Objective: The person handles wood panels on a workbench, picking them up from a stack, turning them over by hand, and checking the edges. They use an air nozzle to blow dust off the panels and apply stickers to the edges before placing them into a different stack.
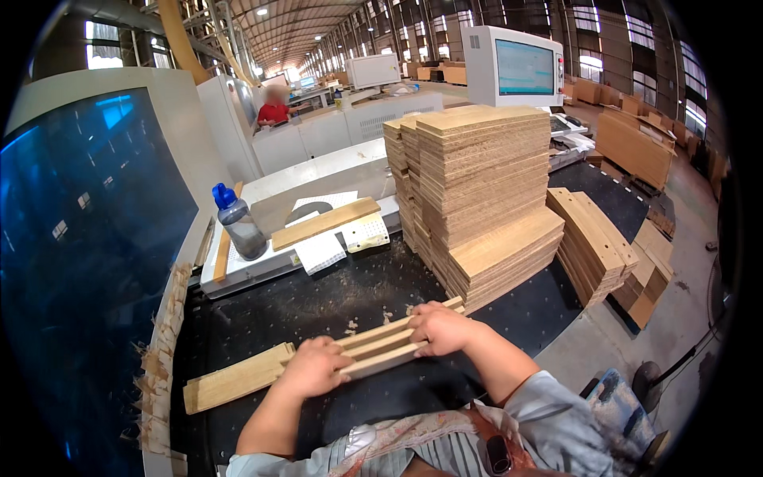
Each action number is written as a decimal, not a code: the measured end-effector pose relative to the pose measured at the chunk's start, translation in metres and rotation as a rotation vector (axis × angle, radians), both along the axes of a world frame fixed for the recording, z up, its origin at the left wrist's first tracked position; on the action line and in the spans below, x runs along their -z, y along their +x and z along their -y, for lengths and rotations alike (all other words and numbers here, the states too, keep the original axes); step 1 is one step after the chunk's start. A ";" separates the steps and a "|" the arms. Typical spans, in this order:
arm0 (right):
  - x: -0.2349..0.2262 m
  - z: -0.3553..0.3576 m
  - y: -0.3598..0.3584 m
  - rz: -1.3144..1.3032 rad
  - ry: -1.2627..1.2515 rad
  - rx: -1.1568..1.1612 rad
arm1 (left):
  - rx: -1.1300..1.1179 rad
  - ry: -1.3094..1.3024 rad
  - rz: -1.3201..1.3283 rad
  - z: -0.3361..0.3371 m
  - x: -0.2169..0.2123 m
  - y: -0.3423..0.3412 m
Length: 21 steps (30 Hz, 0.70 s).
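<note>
Bottom centre of the frame: your left hand (314,367) presses down on the near end of a small bundle of narrow wooden strips (381,347), fingers curled over the top strip, clamped on it. Your right hand (439,328) grips the far end of the same strips, fingers wrapped round them. The strips lie slanted across the dark counter (318,306), lower left to upper right, just right of centre frame. One longer flat board (237,378) runs out from under your left hand toward the lower left and rests on the counter. Sawdust and chips are scattered on the counter around the strips. Left edge: a row of splintered offcuts (159,350) lines the counter rim beside a big blue panel (79,262). Mid frame: a tall stack of cut boards (477,183), with a lower stepped stack (592,246) to its right. Left of the tall stack: a grey bottle with a blue cap (236,222), a plank (324,223) and papers (334,246) on a pale machine top. Upper right: a monitor (520,67). Upper left, far off: a person in red (274,111).
</note>
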State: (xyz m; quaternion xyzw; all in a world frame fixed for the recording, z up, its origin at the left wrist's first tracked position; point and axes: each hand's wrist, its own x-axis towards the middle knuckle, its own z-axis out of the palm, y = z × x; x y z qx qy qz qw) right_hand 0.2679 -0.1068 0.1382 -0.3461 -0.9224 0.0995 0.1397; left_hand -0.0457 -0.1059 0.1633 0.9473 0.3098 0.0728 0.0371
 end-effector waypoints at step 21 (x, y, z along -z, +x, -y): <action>0.074 -0.068 -0.028 0.071 -0.169 -0.163 | -0.240 -0.186 0.177 0.004 0.092 -0.018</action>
